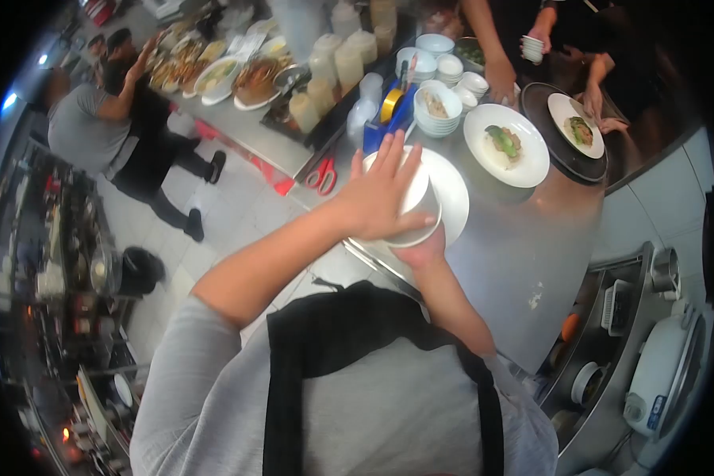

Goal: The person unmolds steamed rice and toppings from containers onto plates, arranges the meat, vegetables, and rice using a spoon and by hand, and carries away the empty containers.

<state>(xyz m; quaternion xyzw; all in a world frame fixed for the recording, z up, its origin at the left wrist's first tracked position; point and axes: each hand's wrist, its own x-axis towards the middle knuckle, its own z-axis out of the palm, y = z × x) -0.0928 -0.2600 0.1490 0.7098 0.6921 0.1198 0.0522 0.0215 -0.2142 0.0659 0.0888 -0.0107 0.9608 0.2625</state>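
Smooth steel counter (pixel 551 254), softly reflective, carries a glossy round plate (pixel 454 186). Overlapping that in view, a plain white bowl (pixel 423 202), round-rimmed, is held between splayed left hand (pixel 377 198) and right hand (pixel 422 252), whose fingers are hidden.

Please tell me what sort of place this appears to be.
Most likely a commercial kitchen, perhaps a restaurant's: a round white plate of portioned food sits on a grey metal counter, with pale plastic bottles grouped nearby.
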